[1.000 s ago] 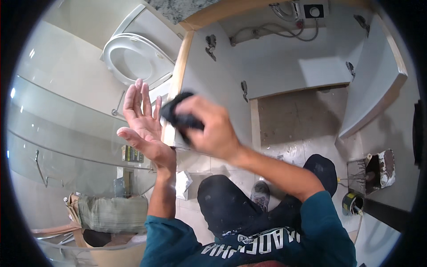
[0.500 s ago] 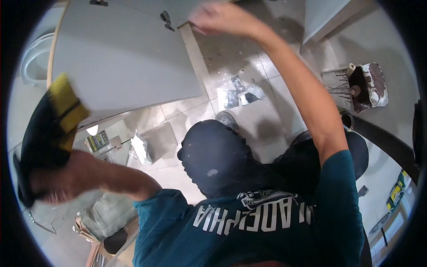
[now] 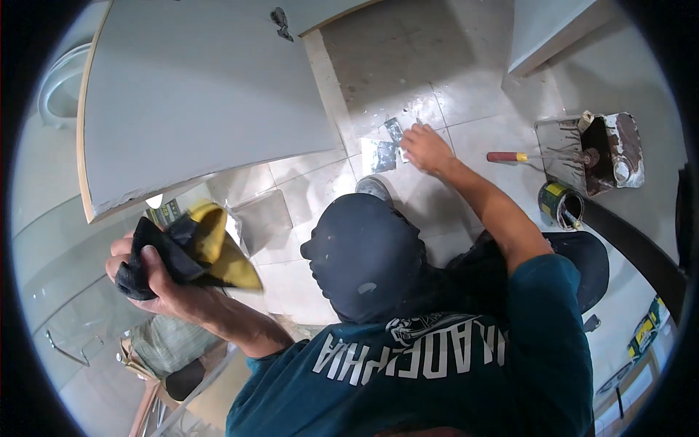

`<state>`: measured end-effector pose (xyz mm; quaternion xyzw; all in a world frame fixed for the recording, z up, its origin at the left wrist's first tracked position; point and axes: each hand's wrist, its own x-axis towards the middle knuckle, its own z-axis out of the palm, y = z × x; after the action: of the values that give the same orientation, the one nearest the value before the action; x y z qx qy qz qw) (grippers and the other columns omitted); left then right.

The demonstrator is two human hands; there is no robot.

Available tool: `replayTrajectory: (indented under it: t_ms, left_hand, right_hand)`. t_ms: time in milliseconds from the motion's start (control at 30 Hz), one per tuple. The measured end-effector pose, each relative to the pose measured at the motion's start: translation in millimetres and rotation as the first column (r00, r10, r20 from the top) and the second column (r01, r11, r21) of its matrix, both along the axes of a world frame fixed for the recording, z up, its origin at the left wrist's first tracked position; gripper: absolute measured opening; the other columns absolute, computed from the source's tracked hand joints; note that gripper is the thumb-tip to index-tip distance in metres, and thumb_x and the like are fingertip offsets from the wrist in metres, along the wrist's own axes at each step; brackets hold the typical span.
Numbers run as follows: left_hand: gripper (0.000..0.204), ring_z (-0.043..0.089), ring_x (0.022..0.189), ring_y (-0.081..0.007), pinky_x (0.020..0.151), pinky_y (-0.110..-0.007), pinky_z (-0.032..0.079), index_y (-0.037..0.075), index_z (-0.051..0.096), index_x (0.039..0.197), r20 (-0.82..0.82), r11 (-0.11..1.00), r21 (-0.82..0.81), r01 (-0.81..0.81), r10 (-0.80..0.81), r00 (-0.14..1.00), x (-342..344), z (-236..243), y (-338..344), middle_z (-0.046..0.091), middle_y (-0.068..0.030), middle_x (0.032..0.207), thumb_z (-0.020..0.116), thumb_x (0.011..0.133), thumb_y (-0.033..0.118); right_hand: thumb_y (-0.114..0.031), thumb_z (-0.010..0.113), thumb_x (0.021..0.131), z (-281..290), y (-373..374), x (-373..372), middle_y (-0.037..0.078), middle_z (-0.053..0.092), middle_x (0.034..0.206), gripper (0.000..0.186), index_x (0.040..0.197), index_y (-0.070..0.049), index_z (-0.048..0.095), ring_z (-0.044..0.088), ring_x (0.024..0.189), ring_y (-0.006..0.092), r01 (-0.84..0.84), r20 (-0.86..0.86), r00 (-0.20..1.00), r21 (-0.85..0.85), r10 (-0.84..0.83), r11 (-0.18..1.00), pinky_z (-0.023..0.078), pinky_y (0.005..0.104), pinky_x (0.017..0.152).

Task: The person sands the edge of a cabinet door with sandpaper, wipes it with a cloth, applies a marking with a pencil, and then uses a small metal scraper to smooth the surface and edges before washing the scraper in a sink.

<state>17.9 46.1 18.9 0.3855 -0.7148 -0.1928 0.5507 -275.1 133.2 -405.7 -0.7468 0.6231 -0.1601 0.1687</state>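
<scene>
My left hand (image 3: 162, 288), low on the left, is closed around a crumpled black and yellow cloth (image 3: 215, 247). My right hand (image 3: 427, 149) reaches down to the tiled floor with curled fingers among flat metal pieces, apparently scraper blades (image 3: 377, 155); exactly what it grips is hidden. A grey cabinet panel (image 3: 204, 95) with a pale wooden edge and a metal hinge (image 3: 282, 23) stands above and left of my hands.
My knee (image 3: 360, 247) fills the centre. To the right are a paint-smeared tray (image 3: 630, 138), a roller with a red-and-yellow handle (image 3: 502, 156), and an open can (image 3: 561, 204). A glass panel (image 3: 62, 277), wrapped bundle (image 3: 167, 342) and toilet (image 3: 62, 84) are left.
The view has tilted toward the floor. The dark cloth, earlier in my right hand, is now in my left. My right hand has come down to the floor pieces.
</scene>
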Motion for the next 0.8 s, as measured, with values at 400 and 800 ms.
replayTrajectory:
  t_ms: [400, 800]
  left_hand:
    - [0.079, 0.057, 0.102, -0.0232, 0.082, -0.034, 0.052, -0.004, 0.043, 0.144, 0.038, 0.986, -0.015, -0.165, 0.166, 0.985, 56, 28, 15, 0.054, -0.0148, 0.123, 0.074, 0.076, 0.024]
    - [0.065, 0.054, 0.1, -0.0138, 0.09, -0.028, 0.044, 0.001, 0.047, 0.147, 0.097, 0.986, -0.12, -0.117, 0.129, 0.987, -8, 26, -8, 0.057, -0.013, 0.134, 0.074, 0.089, 0.015]
  right_hand:
    - [-0.006, 0.054, 0.09, -47, -46, 116, 0.016, 0.059, 0.096, 0.017, 0.105, -0.004, 0.062, 0.058, 0.097, 0.0335, 0.307, 0.004, 0.952, -0.05, -0.307, 0.95, 0.044, 0.0468, 0.084]
    - [-0.01, 0.072, 0.081, 181, -156, 26, 0.016, 0.073, 0.089, 0.023, 0.102, -0.001, 0.073, 0.071, 0.087, 0.0283, 0.471, 0.784, 0.542, 0.013, -0.301, 0.882, 0.056, 0.0351, 0.08]
